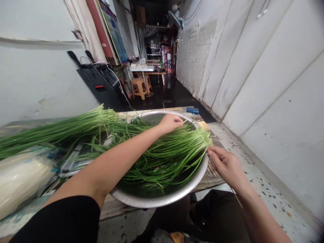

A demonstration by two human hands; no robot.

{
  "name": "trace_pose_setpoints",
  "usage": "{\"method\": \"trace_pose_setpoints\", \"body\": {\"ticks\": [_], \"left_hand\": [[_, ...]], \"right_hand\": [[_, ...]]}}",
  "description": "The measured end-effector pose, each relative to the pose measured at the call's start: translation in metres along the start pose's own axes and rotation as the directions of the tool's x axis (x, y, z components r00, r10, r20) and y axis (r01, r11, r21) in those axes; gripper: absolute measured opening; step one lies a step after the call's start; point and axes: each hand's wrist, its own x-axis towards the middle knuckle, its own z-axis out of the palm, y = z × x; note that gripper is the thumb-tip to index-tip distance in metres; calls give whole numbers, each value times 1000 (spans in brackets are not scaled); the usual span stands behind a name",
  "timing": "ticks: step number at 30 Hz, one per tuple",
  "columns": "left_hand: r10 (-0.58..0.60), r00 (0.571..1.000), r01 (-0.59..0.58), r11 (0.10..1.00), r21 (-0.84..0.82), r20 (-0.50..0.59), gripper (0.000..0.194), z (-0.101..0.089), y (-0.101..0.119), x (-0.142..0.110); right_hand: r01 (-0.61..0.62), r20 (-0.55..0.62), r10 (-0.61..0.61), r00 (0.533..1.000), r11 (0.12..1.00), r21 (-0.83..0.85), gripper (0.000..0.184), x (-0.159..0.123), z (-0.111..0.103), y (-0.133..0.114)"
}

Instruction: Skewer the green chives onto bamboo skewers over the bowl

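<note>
A large bunch of garlic chives (174,145) lies in a wide metal basin (154,201), its pale cut ends toward the right rim. My left hand (171,123) is over the far side of the bunch, fingers curled in and closed; what they hold is too small to make out. Beside the cut ends, my right hand (226,165) pinches with thumb and forefinger. A thin yellowish stalk (237,198) trails out below that hand. Another bunch of chives (83,123) lies left of the basin, with loose leaves between the two.
The basin stands on a low wood-patterned table (211,177). A blue lighter-sized object (192,110) lies at its far edge. On the left is a clear bag of something whitish (22,175). Beyond are a black case (101,84), a plastic stool (138,88) and a small table (141,68).
</note>
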Motion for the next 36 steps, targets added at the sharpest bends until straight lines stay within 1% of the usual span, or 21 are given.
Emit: {"method": "trace_pose_setpoints", "body": {"ticks": [2,4,7,9,15,21,27,36], "left_hand": [[-25,999,31,981,-193,33,21,1,10,-2],[-40,996,62,949,-310,76,19,4,21,-6],[-83,990,122,898,-422,110,17,6,34,-11],[-112,987,152,876,-458,113,19,7,39,-12],[-161,979,201,862,-465,124,19,8,41,-13],[-126,980,188,848,-495,155,17,10,40,-13],[-161,976,214,843,-493,148,19,8,41,-13],[-170,973,224,858,-463,156,22,7,38,-13]], "right_hand": [[46,-19,-47,999,998,-49,30,3,-1,0],[77,-28,-79,996,994,-72,30,6,-1,0],[95,-40,-99,994,992,-85,29,5,-1,0],[95,-42,-99,994,992,-87,30,4,0,1],[79,-51,-82,995,994,-71,30,2,2,7],[80,-45,-83,996,995,-52,28,2,2,6],[75,-46,-78,996,995,-66,29,1,2,4],[76,-43,-79,996,995,-67,29,0,1,2]]}}
